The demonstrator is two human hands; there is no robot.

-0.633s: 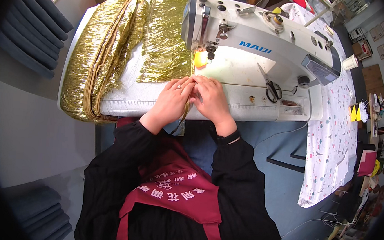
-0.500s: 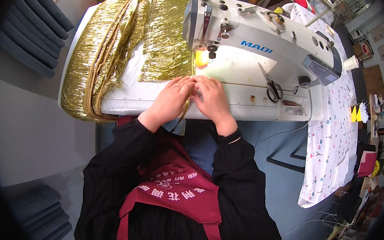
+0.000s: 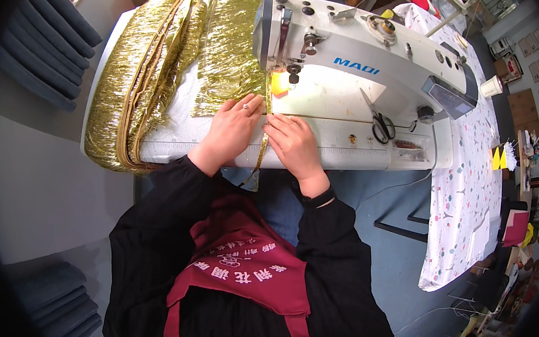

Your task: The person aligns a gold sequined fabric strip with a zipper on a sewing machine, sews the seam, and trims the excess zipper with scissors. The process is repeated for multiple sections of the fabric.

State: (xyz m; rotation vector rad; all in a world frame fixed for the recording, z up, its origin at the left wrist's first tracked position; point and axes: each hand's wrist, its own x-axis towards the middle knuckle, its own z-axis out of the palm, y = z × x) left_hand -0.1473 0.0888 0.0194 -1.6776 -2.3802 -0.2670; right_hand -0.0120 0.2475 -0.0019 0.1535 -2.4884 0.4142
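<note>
Gold tinsel fringe [image 3: 231, 51] lies flat ahead of the left grip [image 3: 232, 127], which is unclenched, palm down, its fingers outstretched over the near right corner. Between the two grips runs a narrow gold strip [image 3: 263, 146]; the right grip [image 3: 292, 144] has fingertips at it, though whether they pinch it I cannot tell. Ahead of the right grip stands a sewing machine [image 3: 354, 53], with black-handled scissors [image 3: 384, 130] to that grip's right. Left of the left grip, a folded gold bundle [image 3: 124, 81] rests on the counter [image 3: 182, 146].
</note>
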